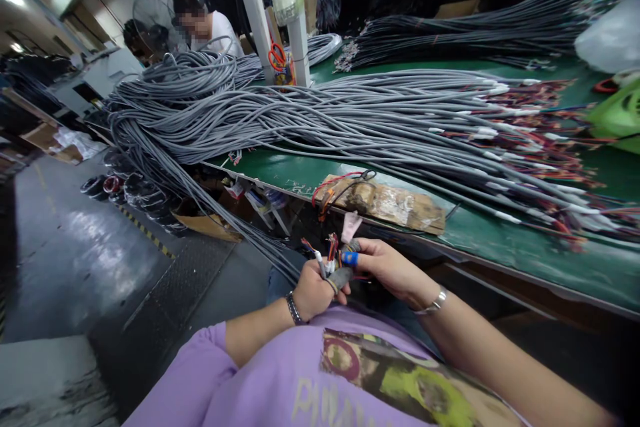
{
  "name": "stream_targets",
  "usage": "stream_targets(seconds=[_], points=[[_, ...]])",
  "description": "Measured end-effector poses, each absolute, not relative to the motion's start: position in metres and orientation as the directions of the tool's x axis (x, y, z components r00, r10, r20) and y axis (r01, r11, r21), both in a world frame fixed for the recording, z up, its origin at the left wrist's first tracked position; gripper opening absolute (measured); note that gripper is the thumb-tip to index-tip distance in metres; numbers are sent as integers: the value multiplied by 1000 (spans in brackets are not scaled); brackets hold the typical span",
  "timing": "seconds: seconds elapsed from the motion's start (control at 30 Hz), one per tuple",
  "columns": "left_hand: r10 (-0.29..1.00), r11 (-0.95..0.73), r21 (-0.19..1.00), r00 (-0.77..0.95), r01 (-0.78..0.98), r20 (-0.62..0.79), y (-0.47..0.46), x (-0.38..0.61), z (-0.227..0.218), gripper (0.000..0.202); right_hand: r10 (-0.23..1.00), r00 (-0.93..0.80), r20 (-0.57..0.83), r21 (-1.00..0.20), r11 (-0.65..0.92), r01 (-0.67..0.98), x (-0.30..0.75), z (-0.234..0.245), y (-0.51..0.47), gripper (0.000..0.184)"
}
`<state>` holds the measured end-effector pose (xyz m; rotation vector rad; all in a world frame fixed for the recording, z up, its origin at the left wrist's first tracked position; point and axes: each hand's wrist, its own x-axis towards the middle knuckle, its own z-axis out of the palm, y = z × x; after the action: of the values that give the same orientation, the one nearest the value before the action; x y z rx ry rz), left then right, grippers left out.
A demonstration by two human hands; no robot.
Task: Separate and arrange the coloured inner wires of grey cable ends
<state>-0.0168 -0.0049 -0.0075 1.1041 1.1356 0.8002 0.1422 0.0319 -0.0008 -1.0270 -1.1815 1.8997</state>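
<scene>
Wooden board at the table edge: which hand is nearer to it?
Right. The right hand is just below the wooden board in the picture; the left hand is lower and further to the left.

On the bench [500,240], a long cable bundle [310,113] lies lengthwise, its loops at the left end, its wire ends at the right. Behind it, at right, lies a second bundle [465,33]; a plastic bag [613,37] is farther right. Scissors [277,55] hang at a post [255,7] behind the long bundle. A board [415,207] lies along the near edge. Before that edge are the left hand [313,290] and right hand [380,263], cable ends [331,260] between them. A co-worker [223,30] is behind the loops.
</scene>
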Motion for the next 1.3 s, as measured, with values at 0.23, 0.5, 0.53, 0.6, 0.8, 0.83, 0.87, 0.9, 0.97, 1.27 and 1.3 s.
stream_targets(seconds=[0.23, 0.5, 0.53, 0.6, 0.8, 0.83, 0.87, 0.9, 0.97, 1.27, 1.3], points=[[835, 399, 907, 355, 133, -419, 3, -18, -10, 40, 878, -429, -213, -969, -245, -20, 146, -1, 28, 33], [934, 355, 930, 82, -95, -348, 6, -15, -19, 42, 904, -320, -283, -925, -345, -159, 154, -26, 17, 41], [935, 352, 930, 75, -107, -346, 6, -14, -21, 42, 913, -308, -267, -938, -320, -136, 151, -26, 14, 41], [932, 360, 926, 80, -117, -353, 6, -14, -22, 43, 948, -229, -219, -963, -248, -105, 144, -24, 9, 38], [890, 385, 920, 291, -70, -350, -3, -19, -21, 48, 951, -218, -218, -942, -264, -208, 134, -17, 15, 31], [864, 387, 922, 360, -26, -352, -6, -20, -20, 49, 949, -211, -235, -927, -284, -245, 135, -15, 20, 31], [829, 390, 921, 425, 26, -363, -8, -21, -19, 51, 947, -200, -251, -911, -301, -281, 136, -13, 25, 33], [807, 389, 919, 457, 65, -374, -10, -21, -17, 52, 949, -187, -254, -900, -303, -312, 138, -12, 30, 35], [826, 385, 922, 427, 52, -368, -11, -22, -16, 53, 944, -216, -249, -896, -309, -320, 142, -10, 37, 36], [921, 390, 891, 95, -233, -379, -1, -23, -23, 47, 927, -215, -307, -889, -360, -282, 148, -25, 13, 39], [921, 391, 893, 97, -225, -378, -1, -23, -24, 46, 927, -255, -275, -916, -333, -223, 146, -24, 10, 39]])
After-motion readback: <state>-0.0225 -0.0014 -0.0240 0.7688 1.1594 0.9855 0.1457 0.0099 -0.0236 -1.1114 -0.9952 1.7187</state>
